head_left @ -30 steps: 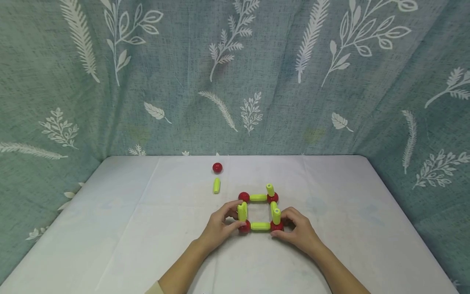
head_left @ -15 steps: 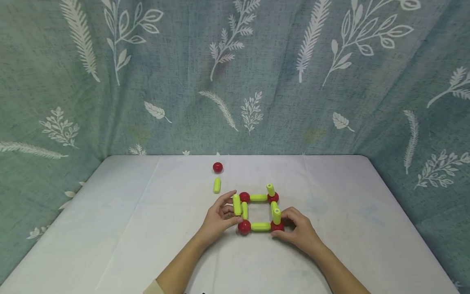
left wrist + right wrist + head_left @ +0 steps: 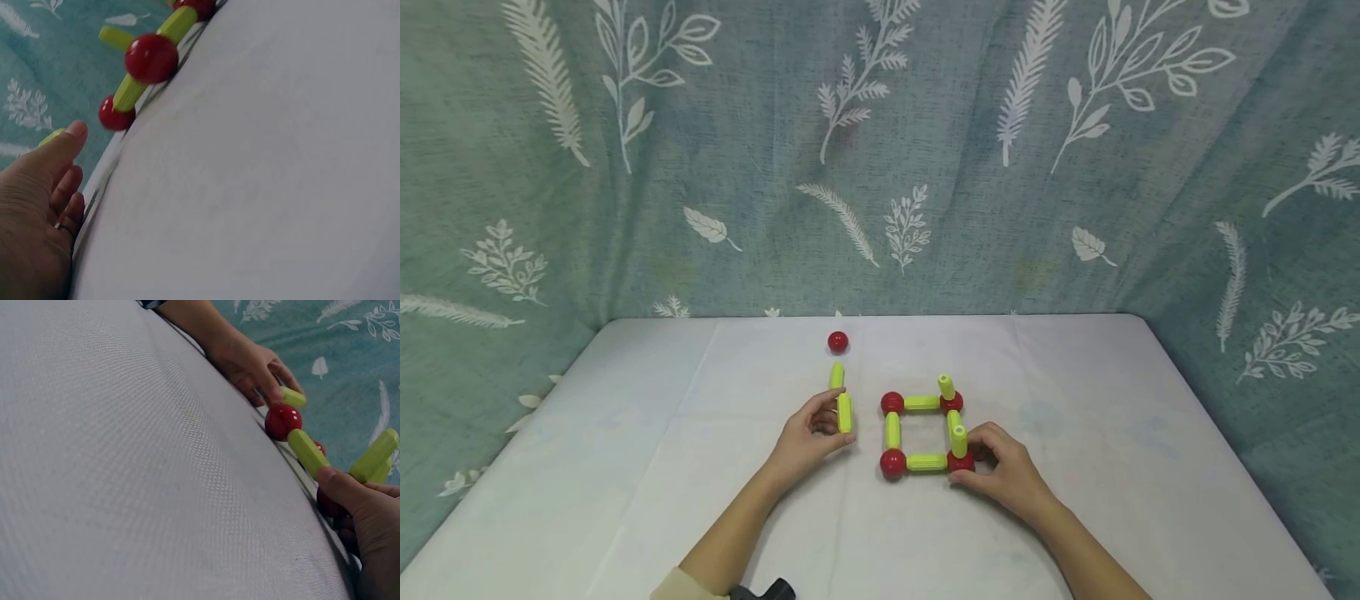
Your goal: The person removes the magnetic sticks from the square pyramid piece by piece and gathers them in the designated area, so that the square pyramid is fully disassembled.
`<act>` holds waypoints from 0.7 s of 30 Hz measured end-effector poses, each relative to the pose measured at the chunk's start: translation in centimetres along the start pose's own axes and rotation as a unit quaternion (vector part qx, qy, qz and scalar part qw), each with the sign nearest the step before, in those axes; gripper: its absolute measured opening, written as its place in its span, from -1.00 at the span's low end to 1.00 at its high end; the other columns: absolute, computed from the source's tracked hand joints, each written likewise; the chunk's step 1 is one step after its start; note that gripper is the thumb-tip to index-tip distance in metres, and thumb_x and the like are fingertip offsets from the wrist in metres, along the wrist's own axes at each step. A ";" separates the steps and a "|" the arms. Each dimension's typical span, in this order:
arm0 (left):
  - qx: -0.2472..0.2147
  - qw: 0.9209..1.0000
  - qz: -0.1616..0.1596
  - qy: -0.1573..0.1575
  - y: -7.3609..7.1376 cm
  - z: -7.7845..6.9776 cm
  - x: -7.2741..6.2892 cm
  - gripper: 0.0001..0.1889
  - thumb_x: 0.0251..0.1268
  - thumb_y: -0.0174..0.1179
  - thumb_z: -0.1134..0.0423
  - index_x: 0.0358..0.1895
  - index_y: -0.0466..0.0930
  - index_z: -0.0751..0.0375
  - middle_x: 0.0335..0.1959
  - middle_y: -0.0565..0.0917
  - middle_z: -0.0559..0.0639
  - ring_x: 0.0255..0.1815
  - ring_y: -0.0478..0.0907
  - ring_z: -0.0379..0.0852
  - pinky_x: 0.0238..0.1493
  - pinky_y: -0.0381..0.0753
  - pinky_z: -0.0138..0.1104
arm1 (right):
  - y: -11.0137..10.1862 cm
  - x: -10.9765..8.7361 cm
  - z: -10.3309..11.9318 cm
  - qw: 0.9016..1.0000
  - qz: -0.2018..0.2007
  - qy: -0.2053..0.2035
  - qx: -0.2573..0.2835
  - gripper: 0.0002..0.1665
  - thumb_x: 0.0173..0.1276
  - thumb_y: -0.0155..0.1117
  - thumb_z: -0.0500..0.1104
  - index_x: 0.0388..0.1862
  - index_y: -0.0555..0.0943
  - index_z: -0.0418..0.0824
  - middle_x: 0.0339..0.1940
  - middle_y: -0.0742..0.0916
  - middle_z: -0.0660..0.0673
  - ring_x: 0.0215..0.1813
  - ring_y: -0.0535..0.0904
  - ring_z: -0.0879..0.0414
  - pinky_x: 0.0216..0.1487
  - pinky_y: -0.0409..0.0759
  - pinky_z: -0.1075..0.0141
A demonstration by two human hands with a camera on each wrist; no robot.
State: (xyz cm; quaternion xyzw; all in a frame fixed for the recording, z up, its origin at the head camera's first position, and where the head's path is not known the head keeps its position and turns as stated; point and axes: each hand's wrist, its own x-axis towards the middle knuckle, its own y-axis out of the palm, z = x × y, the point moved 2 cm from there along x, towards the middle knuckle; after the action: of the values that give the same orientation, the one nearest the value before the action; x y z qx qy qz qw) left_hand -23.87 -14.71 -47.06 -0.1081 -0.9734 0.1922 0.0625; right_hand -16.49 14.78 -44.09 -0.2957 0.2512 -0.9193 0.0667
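In the head view my left hand (image 3: 805, 437) pinches a yellow-green rod (image 3: 845, 413) between thumb and fingers, left of a square frame of rods and balls. My right hand (image 3: 1009, 471) grips the red ball (image 3: 960, 463) at the frame's near right corner. Upright rods stand on this ball (image 3: 958, 442) and on the far right ball (image 3: 951, 402). Neither the near left ball (image 3: 892, 463) nor the far left ball (image 3: 892, 403) carries an upright rod. From the left wrist view, the thumb and fingers (image 3: 56, 147) mostly hide the held rod.
A loose yellow-green rod (image 3: 837, 375) lies just beyond my left fingers, partly overlapped by them. Farther back is a loose red ball (image 3: 838, 342). White cloth (image 3: 1075, 375) covers the table, and a leaf-patterned curtain (image 3: 760, 167) hangs behind it. Something black (image 3: 771, 590) shows beside the left sleeve.
My left hand has lifted its rod off the near left ball and carried it leftward, away from the frame. The right hand keeps its grip on the near right ball.
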 end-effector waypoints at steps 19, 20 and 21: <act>0.195 0.980 -0.042 0.015 -5.6 2.9 3.5 -0.29 0.03 0.41 0.09 0.31 0.38 0.08 0.03 0.53 0.06 0.16 0.41 0.05 0.27 0.31 -0.03 | 0.0 0.0 0.3 1.000 -0.001 0.003 -0.004 -0.51 -0.23 0.59 -0.39 -0.29 0.53 -0.31 -0.35 0.62 -0.09 -0.35 0.58 0.01 -0.34 0.62 0.25; 0.210 0.977 -0.043 0.015 -5.9 3.1 3.8 -0.30 0.03 0.41 0.06 0.30 0.39 0.07 0.04 0.53 0.07 0.15 0.40 0.06 0.26 0.28 -0.01 | 0.0 0.0 0.3 1.000 -0.001 0.002 -0.004 -0.51 -0.23 0.59 -0.39 -0.29 0.53 -0.31 -0.35 0.62 -0.09 -0.35 0.59 0.01 -0.34 0.62 0.24; 0.224 0.974 -0.042 0.014 -6.3 3.3 4.1 -0.30 0.03 0.40 0.03 0.30 0.40 0.07 0.06 0.53 0.08 0.15 0.39 0.08 0.25 0.25 0.02 | 0.0 0.0 0.3 1.000 -0.001 0.001 -0.003 -0.51 -0.24 0.59 -0.39 -0.29 0.53 -0.32 -0.35 0.62 -0.10 -0.35 0.59 0.01 -0.34 0.62 0.24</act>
State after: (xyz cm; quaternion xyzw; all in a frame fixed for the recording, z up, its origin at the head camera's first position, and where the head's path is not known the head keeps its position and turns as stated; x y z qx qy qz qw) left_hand -29.54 -20.59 -47.31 -0.0531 -0.9083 0.4011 0.1065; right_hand -16.33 14.64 -43.89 -0.2952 0.2540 -0.9188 0.0642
